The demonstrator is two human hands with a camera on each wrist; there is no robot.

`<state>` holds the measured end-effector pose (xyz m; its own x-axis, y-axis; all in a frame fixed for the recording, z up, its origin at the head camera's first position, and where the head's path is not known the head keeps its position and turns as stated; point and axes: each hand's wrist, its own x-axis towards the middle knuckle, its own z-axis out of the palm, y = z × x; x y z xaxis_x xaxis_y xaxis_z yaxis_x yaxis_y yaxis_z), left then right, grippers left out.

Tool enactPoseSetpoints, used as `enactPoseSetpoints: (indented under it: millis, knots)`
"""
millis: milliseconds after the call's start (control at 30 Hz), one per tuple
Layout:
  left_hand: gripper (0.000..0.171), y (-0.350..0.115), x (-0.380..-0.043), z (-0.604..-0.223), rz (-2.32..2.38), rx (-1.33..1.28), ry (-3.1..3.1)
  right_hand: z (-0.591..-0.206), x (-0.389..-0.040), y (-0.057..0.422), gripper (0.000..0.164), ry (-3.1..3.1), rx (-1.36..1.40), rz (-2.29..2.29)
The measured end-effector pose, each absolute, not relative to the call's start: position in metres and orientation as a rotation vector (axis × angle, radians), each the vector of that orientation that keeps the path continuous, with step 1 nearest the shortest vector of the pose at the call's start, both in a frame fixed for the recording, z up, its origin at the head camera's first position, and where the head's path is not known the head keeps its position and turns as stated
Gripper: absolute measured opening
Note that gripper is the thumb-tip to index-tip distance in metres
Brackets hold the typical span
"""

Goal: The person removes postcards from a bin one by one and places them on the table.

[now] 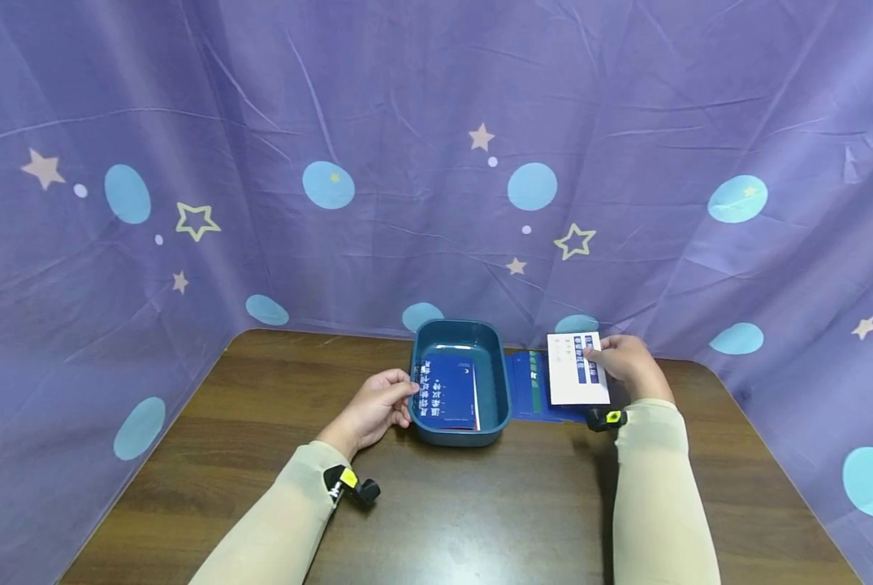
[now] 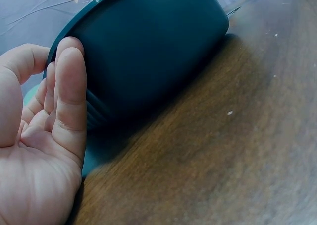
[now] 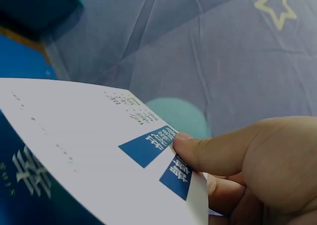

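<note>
A dark teal plastic basin (image 1: pixel 461 437) stands on the table with blue printed cards (image 1: pixel 451 390) lying inside it. My left hand (image 1: pixel 375 408) grips the basin's left rim, thumb at the top edge and fingers along the outer wall (image 2: pixel 148 46). To the right, my right hand (image 1: pixel 629 363) pinches a white card (image 1: pixel 568 394) with blue text blocks near its right edge, thumb on the printed face (image 3: pixel 153 170). The white card is held over more blue cards (image 1: pixel 527 398) that lie on the table just right of the basin.
The brown wooden table (image 1: pixel 436 512) reaches back to a purple curtain (image 1: pixel 421 106) with stars and blue dots, which hangs behind and at both sides. Each wrist carries a small black camera, such as the left wrist camera (image 1: pixel 366 492).
</note>
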<state>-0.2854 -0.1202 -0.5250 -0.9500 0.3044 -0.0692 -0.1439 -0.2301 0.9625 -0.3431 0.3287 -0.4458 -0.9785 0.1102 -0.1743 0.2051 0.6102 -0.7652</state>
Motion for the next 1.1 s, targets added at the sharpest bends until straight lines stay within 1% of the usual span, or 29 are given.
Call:
enactPoseSetpoints:
  millis: [300, 500, 633, 900, 1000, 1100]
  knots:
    - [0.014, -0.120, -0.285, -0.525, 2.264, 0.165, 1.738, -0.472, -0.351, 0.331, 0.033, 2.690, 0.245, -1.192]
    - [0.014, -0.120, -0.284, -0.525, 2.260, 0.169, 1.743, -0.482, -0.351, 0.330, 0.032, 2.770, 0.289, -1.026]
    - [0.014, -0.120, -0.285, -0.524, 2.259, 0.171, 1.738, -0.483, -0.350, 0.327, 0.034, 2.833, 0.288, -0.883]
    - [0.013, -0.120, -0.286, -0.526, 2.264, 0.161, 1.721, -0.482, -0.347, 0.322, 0.040, 2.908, 0.274, -0.743]
    - [0.012, -0.121, -0.286, -0.527, 2.263, 0.156, 1.717, -0.481, -0.347, 0.322, 0.042, 2.917, 0.268, -0.761]
    - [0.012, -0.121, -0.287, -0.526, 2.262, 0.159, 1.718, -0.474, -0.347, 0.318, 0.038, 2.927, 0.241, -0.853]
